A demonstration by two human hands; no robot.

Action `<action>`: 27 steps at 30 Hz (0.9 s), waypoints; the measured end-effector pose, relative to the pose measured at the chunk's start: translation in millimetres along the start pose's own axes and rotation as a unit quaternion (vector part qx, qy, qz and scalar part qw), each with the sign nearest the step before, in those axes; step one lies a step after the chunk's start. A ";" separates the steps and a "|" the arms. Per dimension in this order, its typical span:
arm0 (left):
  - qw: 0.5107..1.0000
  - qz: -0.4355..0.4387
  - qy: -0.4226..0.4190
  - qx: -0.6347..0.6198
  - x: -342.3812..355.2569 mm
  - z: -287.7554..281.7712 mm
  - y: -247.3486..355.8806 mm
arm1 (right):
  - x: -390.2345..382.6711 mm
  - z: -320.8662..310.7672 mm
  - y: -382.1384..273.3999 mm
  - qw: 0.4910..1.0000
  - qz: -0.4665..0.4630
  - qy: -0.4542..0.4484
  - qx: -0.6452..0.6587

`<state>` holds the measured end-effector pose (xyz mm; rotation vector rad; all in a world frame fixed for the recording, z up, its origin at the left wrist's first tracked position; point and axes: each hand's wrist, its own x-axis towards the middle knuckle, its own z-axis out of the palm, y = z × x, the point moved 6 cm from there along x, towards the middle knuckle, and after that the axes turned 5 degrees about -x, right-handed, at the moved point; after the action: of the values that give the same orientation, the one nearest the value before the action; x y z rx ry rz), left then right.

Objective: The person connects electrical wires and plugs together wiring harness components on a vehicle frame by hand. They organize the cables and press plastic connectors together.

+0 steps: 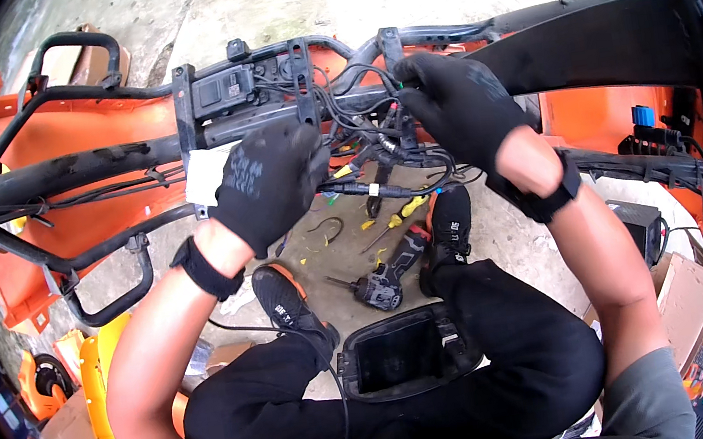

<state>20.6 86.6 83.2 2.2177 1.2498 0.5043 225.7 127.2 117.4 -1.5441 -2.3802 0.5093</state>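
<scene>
A wiring harness [369, 119] of black cables and plugs lies across the middle of a black tubular frame [121, 156]. My left hand [267, 182], in a black glove, is closed at the harness's left side; its fingertips are hidden, so what it grips does not show. Beside its wrist a white sheet [206, 176] lies over a frame bracket. My right hand [460, 103], also gloved, has its fingers pinched together on a thin wire with a green bit at the tips. Left of the harness, a black box [223, 90] is fixed between two brackets.
Orange body panels [81, 122] sit under the frame. On the floor between my feet lie a cordless drill [383, 286] and a yellow-handled screwdriver [408, 210]. A black open bin [405, 354] stands between my knees. A wide black strip [595, 45] crosses the right side.
</scene>
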 end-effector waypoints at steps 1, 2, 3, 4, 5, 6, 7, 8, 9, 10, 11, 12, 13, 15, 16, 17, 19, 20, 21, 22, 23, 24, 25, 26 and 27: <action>1.000 0.012 0.011 0.014 -8.5 -0.9 2.1 | 9.1 8.2 5.5 0.999 0.031 -0.020 -0.038; 0.999 0.020 0.023 0.030 -18.8 0.5 0.3 | 18.9 17.1 4.2 0.996 0.038 -0.028 -0.074; 0.998 0.028 0.035 0.046 -26.2 2.3 -2.6 | 27.2 24.7 1.8 0.992 0.045 -0.036 -0.110; 0.996 0.034 0.069 0.033 -30.4 1.5 -5.5 | 33.8 31.2 -1.2 0.988 0.053 -0.049 -0.134; 0.996 0.035 0.072 0.031 -31.4 3.0 -6.6 | 39.0 35.3 -3.9 0.983 0.061 -0.063 -0.161; 0.996 0.035 0.075 0.029 -30.6 4.4 -6.9 | 43.3 38.8 -4.8 0.977 0.069 -0.076 -0.187; 0.996 0.036 0.078 0.026 -29.9 7.3 -6.8 | 46.4 42.4 -2.7 0.977 0.058 -0.065 -0.197; 0.993 0.038 0.094 0.057 -29.4 11.4 -3.8 | 48.5 47.2 0.4 0.976 0.048 -0.054 -0.205; 0.992 0.038 0.097 0.065 -28.1 13.1 -3.1 | 50.5 50.4 2.7 0.975 0.037 -0.043 -0.214; 0.992 0.039 0.100 0.073 -26.3 13.7 -2.3 | 50.0 54.1 5.9 0.972 0.039 -0.046 -0.225; 0.991 0.039 0.101 0.080 -25.0 14.3 -2.3 | 51.4 55.6 6.1 0.972 0.041 -0.041 -0.228; 0.992 0.037 0.110 0.055 -24.2 15.6 -5.5 | 52.7 56.9 6.7 0.971 0.044 -0.036 -0.231; 0.992 0.042 0.104 0.051 -24.3 16.1 -6.2 | 53.7 57.4 7.5 0.971 0.046 -0.031 -0.234; 0.993 0.049 0.094 0.042 -24.7 15.7 -5.9 | 50.5 49.3 4.5 0.975 0.046 -0.006 -0.216; 0.994 0.046 0.093 0.032 -24.3 17.5 -8.2 | 51.2 49.6 7.8 0.975 0.065 -0.007 -0.211; 0.995 0.043 0.092 0.023 -24.0 17.1 -9.9 | 52.6 48.2 7.7 0.975 0.082 -0.007 -0.206; 0.995 0.034 0.095 0.009 -23.6 17.2 -14.2 | 51.3 44.3 -1.5 0.972 0.061 0.006 -0.227; 0.995 0.032 0.099 0.001 -22.2 19.0 -16.0 | 49.7 43.7 -2.5 0.969 0.031 0.023 -0.243; 0.994 0.029 0.102 -0.007 -21.5 20.2 -17.6 | 47.7 43.0 -4.7 0.965 0.002 0.039 -0.258; 0.995 0.013 0.095 -0.001 -21.8 22.1 -20.6 | 44.8 41.9 -9.1 0.962 -0.027 0.059 -0.266; 0.996 0.013 0.093 0.005 -21.9 21.5 -20.8 | 43.4 41.5 -10.8 0.972 -0.021 0.051 -0.227; 0.996 0.013 0.090 0.010 -22.2 20.5 -20.9 | 42.4 39.2 -13.4 0.981 -0.014 0.043 -0.189; 0.996 0.013 0.087 0.016 -22.5 19.7 -21.2 | 42.4 39.3 -14.4 0.988 -0.006 0.035 -0.150; 0.995 0.011 0.096 0.013 -21.7 19.6 -21.0 | 42.0 37.2 -10.2 0.990 -0.002 0.047 -0.132; 0.994 0.009 0.104 0.010 -20.8 19.6 -21.2 | 42.8 34.6 -2.9 0.992 0.003 0.058 -0.114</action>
<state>7.1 72.3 53.5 2.2410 1.3442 0.7501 192.3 160.1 88.4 -1.6230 -2.4116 0.1468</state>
